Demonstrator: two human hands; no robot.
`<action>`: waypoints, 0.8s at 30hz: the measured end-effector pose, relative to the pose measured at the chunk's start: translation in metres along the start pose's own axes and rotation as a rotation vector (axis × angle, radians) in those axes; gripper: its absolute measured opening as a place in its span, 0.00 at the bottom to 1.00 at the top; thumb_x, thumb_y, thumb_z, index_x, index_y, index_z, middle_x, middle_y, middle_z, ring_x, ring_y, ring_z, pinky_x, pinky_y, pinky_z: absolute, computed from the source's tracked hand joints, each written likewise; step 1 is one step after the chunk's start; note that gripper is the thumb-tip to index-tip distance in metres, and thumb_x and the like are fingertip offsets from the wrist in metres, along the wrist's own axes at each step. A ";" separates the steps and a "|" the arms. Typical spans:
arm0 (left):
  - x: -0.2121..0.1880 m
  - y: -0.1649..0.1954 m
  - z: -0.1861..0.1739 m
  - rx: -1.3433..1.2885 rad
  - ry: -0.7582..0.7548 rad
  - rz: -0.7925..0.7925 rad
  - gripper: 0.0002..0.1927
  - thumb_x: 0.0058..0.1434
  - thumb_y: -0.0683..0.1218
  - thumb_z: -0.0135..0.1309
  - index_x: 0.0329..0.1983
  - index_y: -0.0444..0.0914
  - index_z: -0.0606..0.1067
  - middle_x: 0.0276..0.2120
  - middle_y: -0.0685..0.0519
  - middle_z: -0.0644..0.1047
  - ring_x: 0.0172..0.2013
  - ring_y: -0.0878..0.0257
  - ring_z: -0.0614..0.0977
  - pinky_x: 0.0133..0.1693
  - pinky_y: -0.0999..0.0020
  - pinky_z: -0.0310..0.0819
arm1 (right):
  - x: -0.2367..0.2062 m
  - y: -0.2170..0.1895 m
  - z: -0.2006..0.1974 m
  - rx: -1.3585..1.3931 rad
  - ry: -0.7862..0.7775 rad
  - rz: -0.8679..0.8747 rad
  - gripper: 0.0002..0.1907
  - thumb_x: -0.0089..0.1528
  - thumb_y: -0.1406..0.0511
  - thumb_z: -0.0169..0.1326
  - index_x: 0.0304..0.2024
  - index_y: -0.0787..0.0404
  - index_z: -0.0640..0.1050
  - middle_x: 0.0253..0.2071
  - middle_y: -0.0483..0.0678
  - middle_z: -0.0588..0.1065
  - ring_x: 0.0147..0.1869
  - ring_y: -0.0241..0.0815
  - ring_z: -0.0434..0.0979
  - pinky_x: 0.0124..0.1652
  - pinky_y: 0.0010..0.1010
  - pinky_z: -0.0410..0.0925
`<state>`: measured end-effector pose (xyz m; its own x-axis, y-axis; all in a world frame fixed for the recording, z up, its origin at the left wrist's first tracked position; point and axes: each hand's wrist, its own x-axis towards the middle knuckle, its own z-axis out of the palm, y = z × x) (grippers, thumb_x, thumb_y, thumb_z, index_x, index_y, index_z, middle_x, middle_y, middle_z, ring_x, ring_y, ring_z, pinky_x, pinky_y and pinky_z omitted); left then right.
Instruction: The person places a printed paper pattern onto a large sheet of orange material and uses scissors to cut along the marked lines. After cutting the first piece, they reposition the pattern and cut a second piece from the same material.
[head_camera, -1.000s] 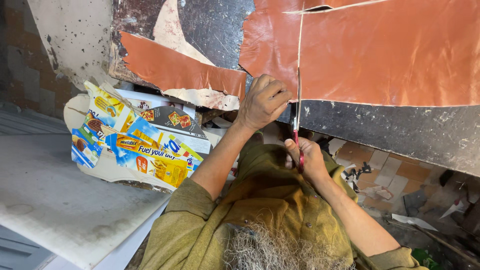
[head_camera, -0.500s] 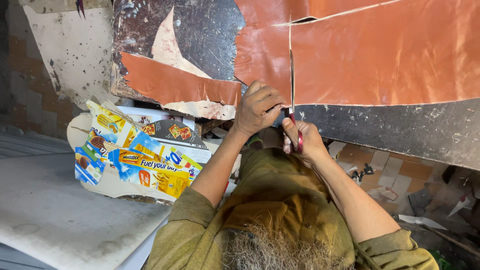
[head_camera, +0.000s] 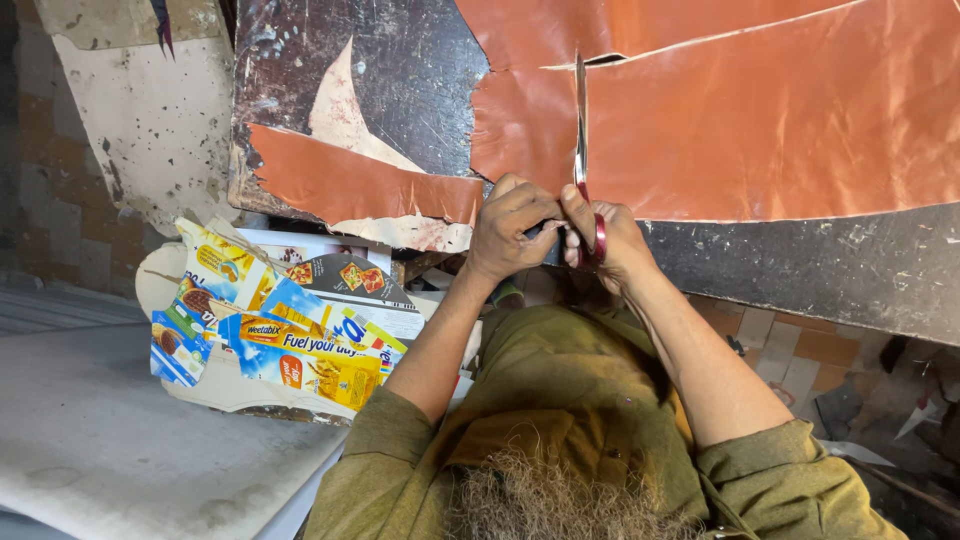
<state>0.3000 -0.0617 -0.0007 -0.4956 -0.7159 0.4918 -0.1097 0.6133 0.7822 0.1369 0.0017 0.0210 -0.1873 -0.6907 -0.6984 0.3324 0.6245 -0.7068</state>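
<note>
Scissors gripped by right hand slice orange leather; left hand pinches its edge near cardboard scraps.

the scene is evenly and softly lit, fairly bright, with no hard shadows. the orange sheet carries a satin sheen, brightest toward its right side, and the scissors blade shows a thin pale glint. the white surface at lower left looks a little washed out. the top left and lower right corners fall into dimness. focus is sharp on the hands and the printed cardboard; the hair at the bottom edge is soft, and straight edges bow slightly near the frame borders
</note>
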 end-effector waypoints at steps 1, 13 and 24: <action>0.000 0.000 0.000 0.011 -0.003 0.005 0.09 0.51 0.39 0.63 0.35 0.40 0.79 0.36 0.55 0.79 0.40 0.56 0.77 0.44 0.63 0.73 | -0.001 0.001 0.001 -0.016 -0.002 -0.014 0.28 0.61 0.45 0.59 0.32 0.64 0.75 0.20 0.43 0.69 0.19 0.34 0.68 0.21 0.25 0.66; -0.002 -0.006 0.000 0.043 0.070 -0.023 0.09 0.49 0.36 0.58 0.34 0.38 0.76 0.35 0.52 0.76 0.40 0.53 0.77 0.44 0.60 0.73 | -0.001 0.018 -0.025 0.009 -0.046 0.108 0.27 0.62 0.43 0.55 0.31 0.61 0.74 0.23 0.44 0.71 0.23 0.37 0.72 0.25 0.27 0.67; 0.042 0.069 0.008 0.250 -0.111 0.154 0.14 0.48 0.44 0.67 0.39 0.43 0.79 0.37 0.54 0.76 0.39 0.56 0.77 0.41 0.59 0.66 | -0.118 0.064 -0.258 -0.220 0.512 -0.059 0.11 0.62 0.62 0.62 0.35 0.66 0.80 0.25 0.47 0.78 0.23 0.35 0.76 0.24 0.25 0.67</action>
<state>0.2648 -0.0472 0.0709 -0.6126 -0.5756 0.5417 -0.2273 0.7847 0.5767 -0.0583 0.2171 0.0288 -0.6433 -0.4956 -0.5835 0.1174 0.6893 -0.7149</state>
